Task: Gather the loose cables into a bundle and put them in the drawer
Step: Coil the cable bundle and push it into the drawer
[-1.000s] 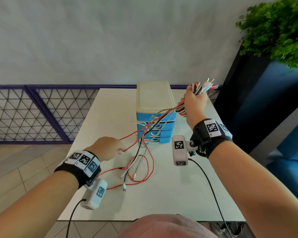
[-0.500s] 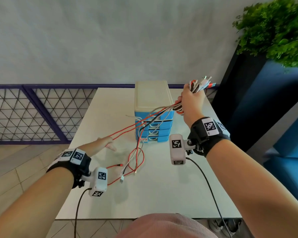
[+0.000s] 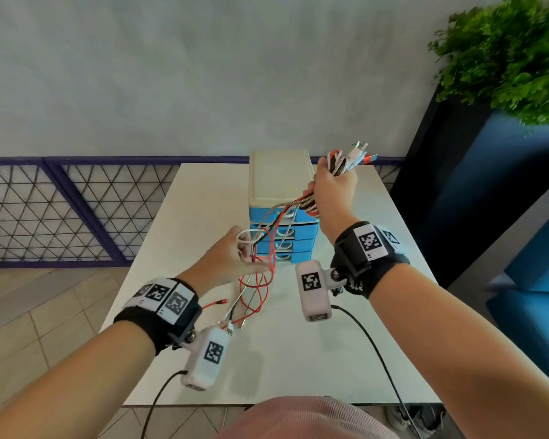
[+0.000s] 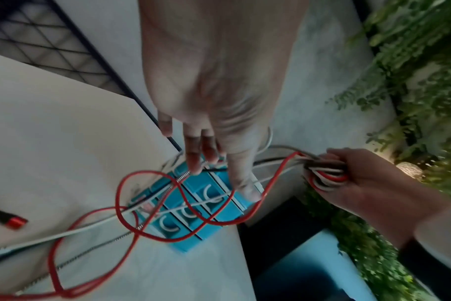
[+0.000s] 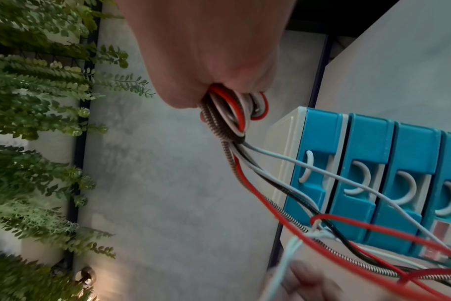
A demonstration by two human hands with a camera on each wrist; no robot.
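Note:
My right hand (image 3: 330,188) is raised beside the drawer unit (image 3: 278,175) and grips a coiled bundle of cables (image 3: 346,160), red, white, black and a metal-sheathed one, with their plugs sticking out above the fist. From the fist (image 5: 209,61) the strands (image 5: 245,183) hang down across the shut blue drawers (image 5: 361,163). My left hand (image 3: 244,251) reaches into these strands with straight fingers (image 4: 193,163) and thumb, and a white loop lies over one finger. Red loops (image 3: 260,280) trail onto the white table (image 3: 346,359). A red plug (image 3: 219,302) lies loose.
The table's right edge borders a dark blue cabinet (image 3: 457,201) with a green plant (image 3: 504,58) on top. A purple lattice railing (image 3: 61,210) runs behind and left of the table. Black wrist-camera leads (image 3: 371,343) drape over the front edge.
My left hand swung from the table's left side in and up to the hanging strands in front of the drawers. The loose loops have drawn closer together. My right hand keeps the bundle raised.

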